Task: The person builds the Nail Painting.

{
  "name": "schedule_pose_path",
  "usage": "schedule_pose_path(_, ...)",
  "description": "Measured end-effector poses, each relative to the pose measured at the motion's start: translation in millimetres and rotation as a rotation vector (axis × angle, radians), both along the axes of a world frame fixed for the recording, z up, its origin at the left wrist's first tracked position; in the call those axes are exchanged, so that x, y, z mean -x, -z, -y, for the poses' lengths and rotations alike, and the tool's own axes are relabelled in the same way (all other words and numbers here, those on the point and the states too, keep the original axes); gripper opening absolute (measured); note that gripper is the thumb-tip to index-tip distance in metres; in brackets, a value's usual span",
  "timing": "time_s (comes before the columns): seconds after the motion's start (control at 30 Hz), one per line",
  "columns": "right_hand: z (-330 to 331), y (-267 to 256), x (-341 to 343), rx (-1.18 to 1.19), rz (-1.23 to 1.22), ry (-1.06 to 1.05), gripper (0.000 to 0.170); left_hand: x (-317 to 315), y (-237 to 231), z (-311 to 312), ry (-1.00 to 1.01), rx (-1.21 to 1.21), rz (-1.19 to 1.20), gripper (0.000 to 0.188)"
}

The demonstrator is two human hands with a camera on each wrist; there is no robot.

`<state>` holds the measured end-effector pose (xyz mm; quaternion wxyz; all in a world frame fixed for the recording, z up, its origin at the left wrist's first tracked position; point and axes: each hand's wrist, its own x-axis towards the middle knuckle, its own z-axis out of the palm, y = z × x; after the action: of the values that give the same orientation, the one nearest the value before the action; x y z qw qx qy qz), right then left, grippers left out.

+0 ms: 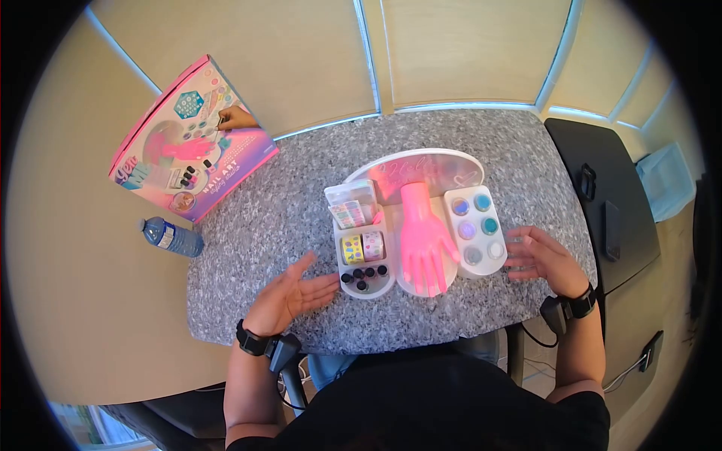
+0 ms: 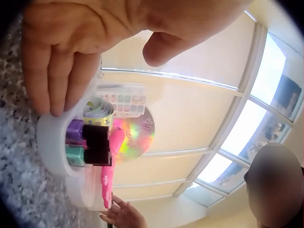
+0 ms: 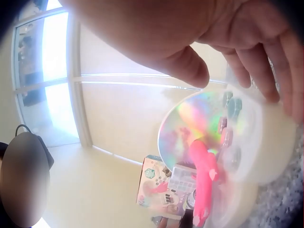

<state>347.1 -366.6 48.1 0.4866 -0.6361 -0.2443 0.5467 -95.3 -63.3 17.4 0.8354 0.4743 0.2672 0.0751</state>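
On the table stands a white nail art station with a pink model hand (image 1: 425,240) at its middle, fingers toward the person. My left hand (image 1: 289,295), fingers extended and thumb apart, has its fingertips right at the left tray's outer side (image 2: 50,142). That tray holds small nail polish bottles (image 1: 362,275) with black caps, two rolls of patterned tape (image 1: 352,249) and a clear case of nail pieces (image 1: 350,203). My right hand (image 1: 543,259) is spread beside the right tray (image 1: 474,264), which carries several round glitter pots (image 1: 467,230). An iridescent backboard (image 1: 451,171) rises behind.
A nail art box (image 1: 199,139) stands at the table's back left, with a water bottle (image 1: 173,237) near the left edge. To the right are a black cabinet (image 1: 602,173) with dark items on top and a bin with a pale blue liner (image 1: 665,184).
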Motion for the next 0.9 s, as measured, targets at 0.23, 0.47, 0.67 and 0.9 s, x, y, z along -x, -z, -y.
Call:
schedule_pose_path(0.23, -52.0, 16.1, -9.1, -0.06, 0.187, 0.072, 0.051, -45.2, -3.7, -17.3, -0.243, -0.184, -0.006, 0.095)
schedule_pose_path(0.47, -114.4, 51.0, -12.6, -0.255, 0.111, 0.288, 0.045, -96.8, -7.0, -31.5, -0.487, -0.302, -0.1, 0.09)
schedule_pose_path(0.67, -129.6, 61.3, 6.3, -0.303, 0.099, 0.497, 0.036, -109.1, 1.0, -34.1, -0.604, -0.38, -0.157, 0.091)
schedule_pose_path(0.9, -133.9, 76.9, 16.0, -0.413, 0.083, 0.631, 0.032, -112.0, 22.3, -35.3, -0.664, -0.413, -0.158, 0.085)
